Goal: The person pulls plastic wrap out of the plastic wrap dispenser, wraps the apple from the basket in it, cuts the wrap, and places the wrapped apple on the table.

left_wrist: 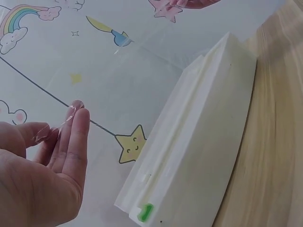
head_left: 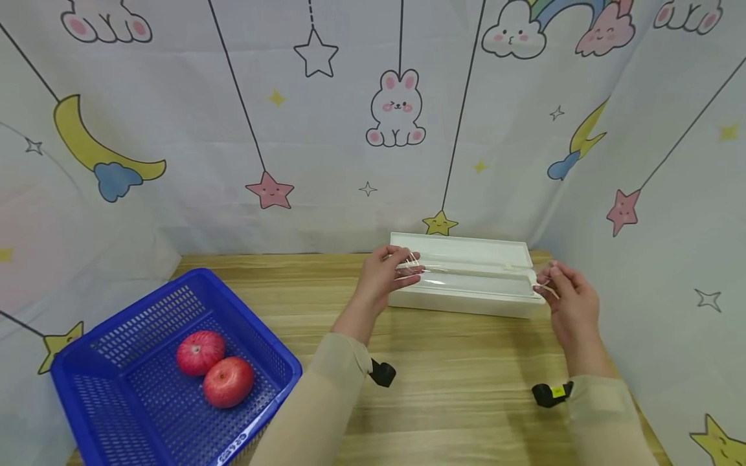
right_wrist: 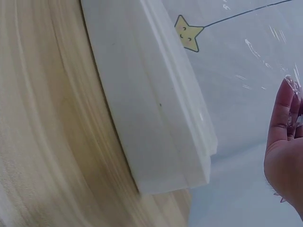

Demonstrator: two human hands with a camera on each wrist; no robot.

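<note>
A sheet of clear plastic wrap (right_wrist: 255, 49) stretches between both hands above a long white wrap dispenser box (head_left: 460, 303); its glints show best in the right wrist view. My left hand (head_left: 379, 277) pinches one corner of the film between thumb and fingers, at the box's left end. At the other end, my right hand (head_left: 576, 304) pinches the opposite side, with crinkled film around its fingertips. The box's lid (head_left: 460, 248) stands raised at the back. In the left wrist view a green mark (left_wrist: 146, 212) shows on the end of the box.
On the left stands a blue perforated basket (head_left: 250, 310) with two red apples (head_left: 228, 382) inside. The wooden table (head_left: 443, 375) meets a printed cloth (head_left: 344, 142) at the back, and more cloth hangs along both sides.
</note>
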